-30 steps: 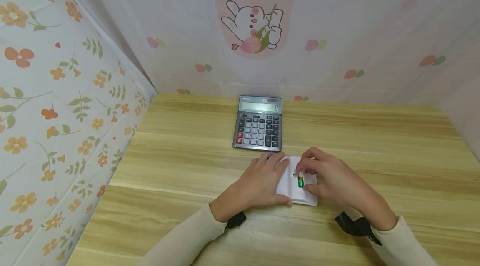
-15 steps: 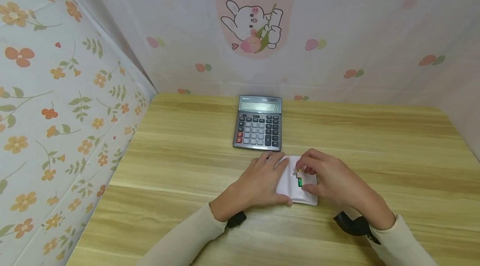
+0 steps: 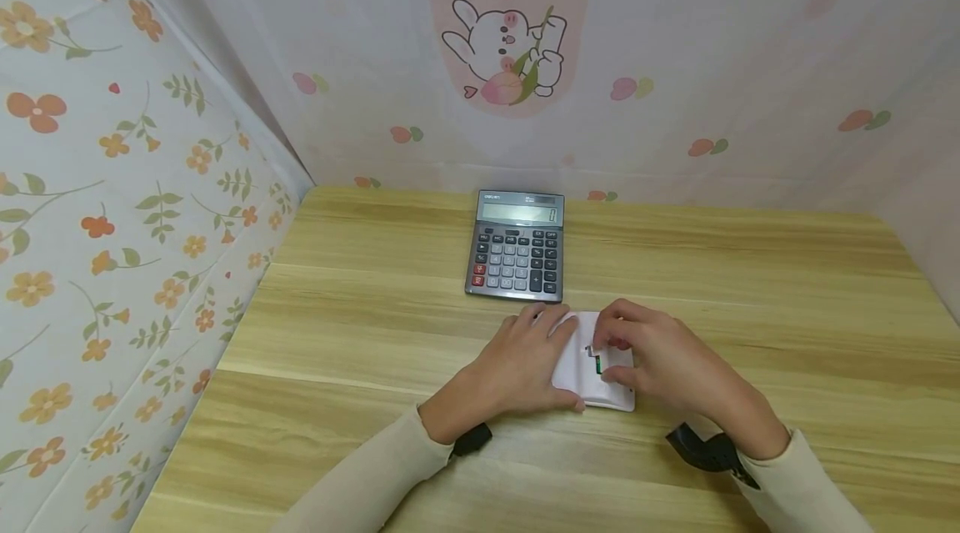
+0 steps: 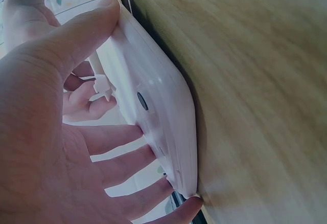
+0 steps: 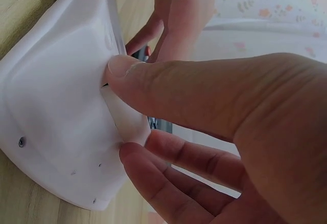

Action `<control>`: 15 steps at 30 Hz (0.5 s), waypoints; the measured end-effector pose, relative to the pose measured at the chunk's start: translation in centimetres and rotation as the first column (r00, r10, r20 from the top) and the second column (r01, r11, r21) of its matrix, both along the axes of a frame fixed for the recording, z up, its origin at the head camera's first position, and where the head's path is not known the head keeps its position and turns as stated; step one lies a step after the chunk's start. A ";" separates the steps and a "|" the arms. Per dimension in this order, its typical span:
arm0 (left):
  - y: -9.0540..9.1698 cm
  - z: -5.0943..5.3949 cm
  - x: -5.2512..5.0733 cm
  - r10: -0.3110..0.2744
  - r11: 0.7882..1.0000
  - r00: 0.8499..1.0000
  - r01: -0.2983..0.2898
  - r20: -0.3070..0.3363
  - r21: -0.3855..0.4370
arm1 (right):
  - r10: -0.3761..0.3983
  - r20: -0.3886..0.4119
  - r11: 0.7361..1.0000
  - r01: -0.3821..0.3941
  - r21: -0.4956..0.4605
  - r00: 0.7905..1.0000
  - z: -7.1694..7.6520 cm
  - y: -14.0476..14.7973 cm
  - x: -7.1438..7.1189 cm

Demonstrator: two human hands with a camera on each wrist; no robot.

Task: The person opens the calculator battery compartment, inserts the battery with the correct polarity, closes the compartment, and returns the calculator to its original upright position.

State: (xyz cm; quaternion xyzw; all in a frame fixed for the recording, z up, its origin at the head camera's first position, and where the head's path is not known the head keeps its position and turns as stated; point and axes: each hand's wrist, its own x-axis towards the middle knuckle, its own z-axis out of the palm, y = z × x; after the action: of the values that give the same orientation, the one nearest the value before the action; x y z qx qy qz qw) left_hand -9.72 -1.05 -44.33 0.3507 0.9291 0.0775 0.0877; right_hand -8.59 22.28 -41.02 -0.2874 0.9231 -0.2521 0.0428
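Note:
A white plastic device (image 3: 567,366) lies on the table with its screw-holed side up; its kind cannot be told. My left hand (image 3: 517,362) holds it at the left, thumb on the near edge and fingers toward the far edge. My right hand (image 3: 660,349) pinches a small white battery cover (image 5: 122,114) between thumb and fingers. It has the cover over the open slot in the device. A thin strip of green battery (image 3: 598,364) shows beside the cover in the head view. In the left wrist view, the cover's tabbed end (image 4: 102,86) sticks out near the right fingers.
A grey desk calculator (image 3: 515,253) showing 0 lies just beyond the device. The wooden table (image 3: 750,283) meets a hanging printed cloth (image 3: 360,99) at the back and a floral cloth (image 3: 150,291) at the left.
My right hand has shifted slightly left with the cover, and less of the green battery shows than before. My left hand has stayed in place on the device.

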 end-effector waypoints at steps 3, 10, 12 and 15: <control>0.0 0.0 0.0 0.000 1.000 1.000 0.000 0.002 -0.002 | 0.007 -0.006 1.000 -0.007 0.006 1.000 -0.1 0.0 0.0; 0.0 0.0 0.0 -0.002 1.000 1.000 0.002 -0.001 -0.005 | 0.009 0.015 1.000 -0.009 0.025 1.000 0.0 0.0 -0.1; 0.0 0.0 0.0 -0.001 1.000 1.000 0.001 -0.002 -0.007 | 0.008 0.020 1.000 -0.009 0.030 1.000 0.1 0.0 -0.1; 0.0 0.1 0.0 -0.002 1.000 1.000 0.002 -0.008 -0.010 | 0.008 0.027 0.999 -0.008 0.034 1.000 0.1 0.0 -0.1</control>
State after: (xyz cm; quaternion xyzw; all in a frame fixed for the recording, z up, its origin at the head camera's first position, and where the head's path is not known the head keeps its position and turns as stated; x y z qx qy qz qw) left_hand -9.74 -1.05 -44.26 0.3516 0.9295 0.0715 0.0858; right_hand -8.69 22.26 -40.87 -0.2869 0.9255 -0.2397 0.0611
